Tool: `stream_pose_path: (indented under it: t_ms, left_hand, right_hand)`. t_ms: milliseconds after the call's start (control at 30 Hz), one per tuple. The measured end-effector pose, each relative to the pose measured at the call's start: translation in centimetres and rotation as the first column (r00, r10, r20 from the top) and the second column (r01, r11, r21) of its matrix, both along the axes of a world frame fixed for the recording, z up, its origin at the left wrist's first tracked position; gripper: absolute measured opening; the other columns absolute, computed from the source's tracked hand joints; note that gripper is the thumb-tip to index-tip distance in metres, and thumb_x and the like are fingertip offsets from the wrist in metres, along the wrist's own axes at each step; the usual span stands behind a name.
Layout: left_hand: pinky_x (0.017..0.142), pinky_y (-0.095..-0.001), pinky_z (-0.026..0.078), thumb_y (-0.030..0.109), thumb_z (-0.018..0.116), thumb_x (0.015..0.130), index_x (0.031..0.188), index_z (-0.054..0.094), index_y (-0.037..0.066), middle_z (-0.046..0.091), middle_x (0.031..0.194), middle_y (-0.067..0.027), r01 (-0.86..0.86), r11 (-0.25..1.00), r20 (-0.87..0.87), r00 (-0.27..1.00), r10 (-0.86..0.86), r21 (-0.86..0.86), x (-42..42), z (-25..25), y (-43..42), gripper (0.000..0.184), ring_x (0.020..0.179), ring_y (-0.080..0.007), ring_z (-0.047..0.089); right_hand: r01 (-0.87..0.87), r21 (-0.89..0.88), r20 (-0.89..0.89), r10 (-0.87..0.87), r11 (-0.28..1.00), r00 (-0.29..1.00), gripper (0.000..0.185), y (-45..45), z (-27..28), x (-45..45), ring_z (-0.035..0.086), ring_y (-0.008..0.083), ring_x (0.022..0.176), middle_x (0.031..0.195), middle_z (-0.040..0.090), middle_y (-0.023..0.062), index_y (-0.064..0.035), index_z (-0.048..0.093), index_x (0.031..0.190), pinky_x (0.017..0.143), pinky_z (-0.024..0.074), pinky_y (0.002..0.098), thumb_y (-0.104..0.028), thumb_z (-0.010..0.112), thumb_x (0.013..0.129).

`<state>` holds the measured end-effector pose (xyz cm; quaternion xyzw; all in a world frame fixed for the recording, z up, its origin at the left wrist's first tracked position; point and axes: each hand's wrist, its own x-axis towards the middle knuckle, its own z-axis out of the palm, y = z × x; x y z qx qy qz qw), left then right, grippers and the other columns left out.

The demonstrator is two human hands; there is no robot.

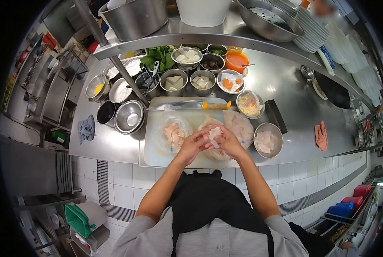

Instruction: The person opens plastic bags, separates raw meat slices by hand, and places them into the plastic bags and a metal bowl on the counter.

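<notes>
Above the front of the pale cutting board [154, 147], both hands meet around a thin pale slice [215, 133]. My left hand [195, 144] holds its left side, and my right hand [229, 143] grips it from the right. Left of them lies an open plastic bag with pale pink pieces [174, 134]. Under and behind the hands are more bags, one with pale pieces [237, 125]. A steel bowl with pale slices [265, 142] stands to the right. A knife [187, 105] with a yellow-ended handle lies along the board's back edge.
Several steel bowls stand behind the board, with leafy greens [158, 58] and an orange container [237, 60]. A bowl of shredded food [250, 104] and a dark block [276, 115] are right. Cloths lie at far left [86, 129] and right [321, 136]. A steel shelf [243, 42] crosses overhead.
</notes>
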<state>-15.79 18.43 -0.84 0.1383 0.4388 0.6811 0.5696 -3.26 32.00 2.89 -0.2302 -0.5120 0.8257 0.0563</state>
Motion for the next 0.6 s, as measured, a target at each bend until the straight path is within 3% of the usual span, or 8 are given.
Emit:
stream_pose_path:
  t_ms: [33, 133, 267, 333, 567, 600]
  left_hand:
    - [0.088, -0.031, 0.052, 0.012, 0.056, 0.099, 0.14, 0.047, 0.002, 0.061, 0.114, -0.0069, 0.045, 0.999, -0.053, 0.998, -0.044, 0.011, -0.1, -0.5, -0.1, 0.043, 0.097, -0.016, 0.062]
    - [0.085, -0.0303, 0.053, 0.012, 0.057, 0.098, 0.138, 0.048, 0.002, 0.061, 0.109, -0.0053, 0.036, 0.999, -0.15, 0.988, -0.032, 0.026, -0.1, -0.4, -0.6, 0.041, 0.094, -0.0145, 0.062]
    - [0.083, -0.0295, 0.053, 0.011, 0.059, 0.097, 0.134, 0.051, 0.002, 0.06, 0.105, -0.0049, -0.064, 0.998, -0.061, 0.996, 0.062, -0.029, 0.0, 0.6, -0.9, 0.038, 0.091, -0.0142, 0.063]
    - [0.082, -0.029, 0.053, 0.012, 0.06, 0.096, 0.129, 0.052, 0.001, 0.06, 0.104, -0.0049, -0.11, 0.992, -0.06, 0.992, 0.107, -0.054, -0.1, 0.0, -1.0, 0.036, 0.089, -0.0142, 0.063]
    - [0.081, -0.0292, 0.053, 0.009, 0.062, 0.094, 0.126, 0.053, 0.001, 0.061, 0.098, -0.0053, -0.225, 0.969, -0.119, 0.97, 0.212, -0.1, -1.2, -0.4, -2.4, 0.034, 0.09, -0.0144, 0.062]
    - [0.081, -0.0292, 0.053, 0.006, 0.06, 0.094, 0.126, 0.053, 0.001, 0.062, 0.097, -0.0053, -0.25, 0.965, -0.141, 0.961, 0.237, -0.083, -1.6, -0.4, -2.8, 0.034, 0.09, -0.0144, 0.062]
  right_hand:
    - [-0.04, 0.166, 0.102, 0.023, 0.985, 0.995, 0.037, -0.4, 0.9, -0.2, 0.069, 0.0173, 0.082, 0.104, 0.064, 0.0099, -0.0025, 0.045, 0.131, 0.065, 0.0554, 0.0284, -0.001, 0.05, 0.094]
    - [-0.048, 0.307, 0.094, 0.02, 0.95, 0.995, 0.028, -0.6, -1.7, -0.7, 0.067, 0.0157, 0.071, 0.102, 0.065, 0.0097, -0.0015, 0.051, 0.125, 0.059, 0.0547, 0.0277, -0.007, 0.048, 0.098]
    - [0.029, 0.265, 0.046, -0.043, 0.964, 0.998, 0.024, -1.3, -2.9, -1.6, 0.065, 0.0143, 0.068, 0.099, 0.065, 0.0091, 0.0006, 0.058, 0.116, 0.057, 0.0544, 0.0267, -0.01, 0.045, 0.099]
    - [-0.002, 0.361, 0.16, -0.06, 0.932, 0.985, 0.028, -1.6, -2.7, -2.2, 0.066, 0.0157, 0.067, 0.093, 0.065, 0.0103, 0.003, 0.059, 0.115, 0.06, 0.0558, 0.0276, -0.015, 0.043, 0.101]
    - [-0.035, 0.196, 0.185, -0.002, 0.98, 0.983, 0.033, -2.9, -1.7, -4.7, 0.067, 0.0173, 0.069, 0.095, 0.066, 0.012, 0.0052, 0.059, 0.117, 0.064, 0.0567, 0.0285, -0.019, 0.042, 0.102]
    - [-0.071, 0.133, 0.177, 0.046, 0.989, 0.983, 0.034, -3.3, -1.4, -5.0, 0.067, 0.0183, 0.075, 0.102, 0.065, 0.013, 0.0049, 0.058, 0.119, 0.067, 0.0568, 0.0297, -0.021, 0.043, 0.102]
